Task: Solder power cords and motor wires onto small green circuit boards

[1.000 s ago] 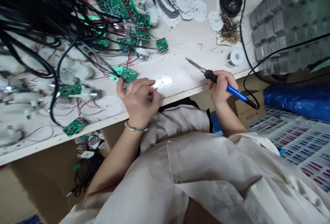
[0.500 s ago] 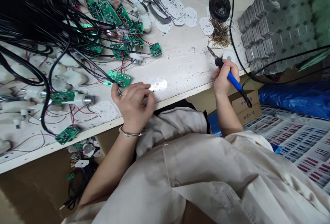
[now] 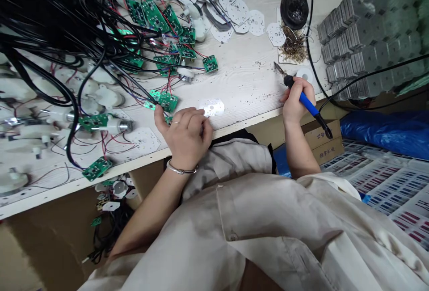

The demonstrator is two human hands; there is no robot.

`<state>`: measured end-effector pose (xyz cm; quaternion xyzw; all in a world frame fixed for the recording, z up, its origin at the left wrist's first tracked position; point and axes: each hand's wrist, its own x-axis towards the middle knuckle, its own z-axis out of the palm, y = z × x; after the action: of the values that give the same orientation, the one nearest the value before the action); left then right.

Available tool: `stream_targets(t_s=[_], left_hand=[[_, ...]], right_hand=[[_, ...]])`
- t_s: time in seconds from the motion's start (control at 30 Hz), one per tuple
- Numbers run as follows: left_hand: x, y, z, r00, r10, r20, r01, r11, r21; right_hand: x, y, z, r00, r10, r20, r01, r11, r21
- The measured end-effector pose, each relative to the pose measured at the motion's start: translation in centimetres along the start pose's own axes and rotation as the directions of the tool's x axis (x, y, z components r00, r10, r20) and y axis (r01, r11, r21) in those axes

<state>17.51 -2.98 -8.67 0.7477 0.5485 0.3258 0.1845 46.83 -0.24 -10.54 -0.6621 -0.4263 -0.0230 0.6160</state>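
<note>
My left hand (image 3: 187,137) rests palm down at the table's front edge, its thumb and fingertips curled in. Whatever they hold is hidden under the hand. A bit of green circuit board (image 3: 168,120) shows beside its fingers, and a larger green circuit board (image 3: 167,101) with wires lies just beyond. Close to the fingertips is a white, round-ended plate (image 3: 214,107). In my right hand (image 3: 297,103) is a soldering iron (image 3: 307,103) with a blue handle, gripped like a pen. Its tip points away to the left, over the table.
Black cables (image 3: 50,23), wired boards and white motor-like parts crowd the left. White perforated discs (image 3: 236,9) are piled at the back. An iron stand (image 3: 295,5) and solder crumbs (image 3: 293,52) lie back right, beside stacked metal plates (image 3: 365,36). A cord crosses the right side.
The whole view has shifted slightly to the right. My left hand has moved a little right, with its thumb and fingers curled closer. My right hand holds the soldering iron in nearly the same place.
</note>
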Motion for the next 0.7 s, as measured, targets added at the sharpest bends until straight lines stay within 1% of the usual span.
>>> stream_targets(t_s=[0.07, 0.13, 0.17, 0.23, 0.27, 0.33, 0.4, 0.47, 0.53, 0.63, 0.7], left_hand=[[-0.1, 0.4, 0.2, 1.0, -0.008, -0.021, 0.009, 1.0, 0.024], [-0.2, 0.9, 0.5, 0.999, -0.021, -0.038, 0.023, 0.999, 0.039], [-0.2, 1.2, 0.6, 0.999, -0.035, -0.041, 0.036, 0.999, 0.04], [-0.3, 1.6, 0.8, 0.997, -0.068, -0.033, 0.069, 0.997, 0.034], [-0.3, 1.7, 0.9, 0.996, -0.083, -0.024, 0.083, 0.996, 0.032], [-0.3, 1.8, 1.0, 0.995, -0.096, -0.006, 0.096, 0.994, 0.042], [-0.3, 1.8, 1.1, 0.996, -0.091, -0.004, 0.091, 0.994, 0.058], [-0.4, 1.7, 1.1, 0.997, -0.077, -0.018, 0.078, 0.994, 0.071], [-0.5, 1.6, 1.1, 0.998, -0.054, -0.035, 0.056, 0.995, 0.082], [-0.6, 1.5, 1.2, 0.998, -0.043, -0.036, 0.047, 0.994, 0.096], [-0.6, 1.5, 1.3, 0.998, -0.059, -0.021, 0.061, 0.993, 0.099]], right_hand=[[-0.1, -0.8, -0.3, 1.0, -0.002, 0.003, 0.002, 1.0, 0.021], [-0.7, -2.0, -0.8, 0.999, 0.027, 0.028, -0.03, 0.995, 0.095], [-1.2, -2.7, -1.2, 0.998, 0.033, 0.062, -0.042, 0.989, 0.144], [-2.3, -4.2, -1.8, 0.978, -0.006, 0.208, -0.043, 0.972, 0.23], [-2.9, -4.8, -2.0, 0.953, -0.051, 0.299, -0.033, 0.963, 0.268], [-4.0, -5.7, -2.0, 0.881, -0.165, 0.443, 0.003, 0.939, 0.344], [-4.8, -6.3, -1.6, 0.81, -0.27, 0.521, 0.037, 0.91, 0.414], [-5.2, -6.5, -1.1, 0.756, -0.338, 0.561, 0.051, 0.884, 0.464], [-5.3, -6.6, -0.7, 0.726, -0.376, 0.576, 0.062, 0.869, 0.49], [-5.3, -6.5, -0.5, 0.721, -0.379, 0.58, 0.072, 0.874, 0.481], [-5.2, -6.5, -0.6, 0.723, -0.372, 0.582, 0.069, 0.877, 0.476]])
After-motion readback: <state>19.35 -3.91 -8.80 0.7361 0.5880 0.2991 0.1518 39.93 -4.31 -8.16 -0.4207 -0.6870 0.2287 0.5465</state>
